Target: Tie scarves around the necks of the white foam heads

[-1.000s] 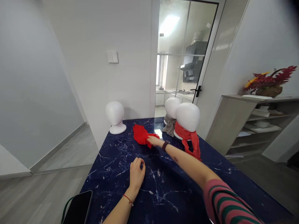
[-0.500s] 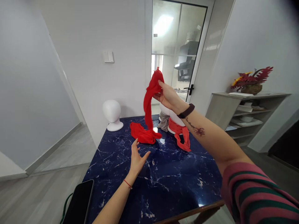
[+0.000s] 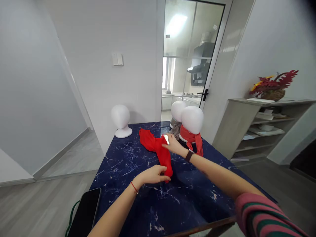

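Observation:
A bright red scarf [image 3: 149, 141] lies bunched on a dark blue marble-patterned table [image 3: 118, 164], with one strip running toward me. My left hand [image 3: 155, 174] closes its thumb and fingers round the near end of that strip. Slightly blurred, my right hand [image 3: 174, 144] has its fingers on the scarf farther up; a white patch shows between them, and I cannot tell whether it is a label or glare. Behind the right hand, a white foam head [image 3: 193, 119] wears a coral scarf [image 3: 189, 135]. Another white head [image 3: 177, 110] beside it has a grey scarf [image 3: 175, 127].
A bare white foam head [image 3: 120, 117] stands at the table's back left. A black phone-like device [image 3: 85, 212] with a green cable is at the front left edge. Behind the table are a wall and a glass door [image 3: 182, 75]. A shelf unit [image 3: 247, 123] stands right.
My right hand has come down from the air with the red scarf, whose strip now lies toward me. My left hand has moved right and closed on its near end.

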Motion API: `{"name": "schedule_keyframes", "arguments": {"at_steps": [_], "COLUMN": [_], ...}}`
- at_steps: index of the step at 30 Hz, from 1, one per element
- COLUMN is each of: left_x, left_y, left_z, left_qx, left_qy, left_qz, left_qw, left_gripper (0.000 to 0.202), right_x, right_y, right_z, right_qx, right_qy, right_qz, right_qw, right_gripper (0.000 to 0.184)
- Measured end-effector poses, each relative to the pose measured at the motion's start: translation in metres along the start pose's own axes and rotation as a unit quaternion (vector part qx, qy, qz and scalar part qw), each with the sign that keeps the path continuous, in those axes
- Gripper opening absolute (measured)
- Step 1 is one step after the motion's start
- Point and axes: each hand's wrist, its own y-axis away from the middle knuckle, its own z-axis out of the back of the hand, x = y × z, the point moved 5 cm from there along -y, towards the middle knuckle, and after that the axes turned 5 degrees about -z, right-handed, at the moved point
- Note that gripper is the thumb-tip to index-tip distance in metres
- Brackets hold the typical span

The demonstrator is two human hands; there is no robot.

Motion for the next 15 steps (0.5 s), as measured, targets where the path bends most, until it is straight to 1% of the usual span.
{"name": "schedule_keyframes", "arguments": {"at_steps": [1,2,3,4,5,6,7,8,9,12,15], "left_x": [0.0,0.002,0.007,0.015,0.027,0.042,0.059,0.079,0.098,0.151,0.191], "left_y": [0.005,0.008,0.011,0.013,0.015,0.017,0.021,0.028,0.034,0.054,0.071], "left_z": [0.006,0.015,0.027,0.042,0.06,0.078,0.097,0.118,0.135,0.177,0.212], "left_qx": [0.013,0.007,-0.014,-0.051,-0.1,-0.155,-0.223,-0.31,-0.356,-0.449,-0.522], "left_qy": [-0.044,-0.09,-0.13,-0.161,-0.183,-0.193,-0.191,-0.187,-0.19,-0.187,-0.177], "left_qz": [-0.003,-0.004,-0.003,0.005,0.024,0.044,0.075,0.115,0.145,0.224,0.276], "left_qw": [0.999,0.996,0.991,0.986,0.978,0.968,0.953,0.925,0.903,0.845,0.788], "left_gripper": [0.024,0.026,0.028,0.03,0.03,0.03,0.03,0.032,0.035,0.046,0.063], "right_x": [-0.012,-0.02,-0.023,-0.023,-0.022,-0.021,-0.021,-0.021,-0.022,-0.027,-0.032], "right_y": [0.011,0.022,0.033,0.044,0.053,0.061,0.066,0.069,0.07,0.066,0.062], "right_z": [-0.015,-0.029,-0.042,-0.053,-0.062,-0.069,-0.074,-0.077,-0.08,-0.081,-0.081], "right_qx": [0.032,0.072,0.113,0.153,0.187,0.212,0.228,0.231,0.222,0.15,0.088], "right_qy": [0.064,0.104,0.129,0.142,0.148,0.152,0.156,0.16,0.164,0.159,0.136], "right_qz": [0.007,0.035,0.074,0.117,0.155,0.181,0.191,0.189,0.179,0.137,0.1], "right_qw": [0.997,0.991,0.982,0.971,0.959,0.948,0.942,0.941,0.944,0.966,0.982], "right_gripper": [0.071,0.078,0.082,0.082,0.08,0.075,0.067,0.058,0.049,0.033,0.026]}}
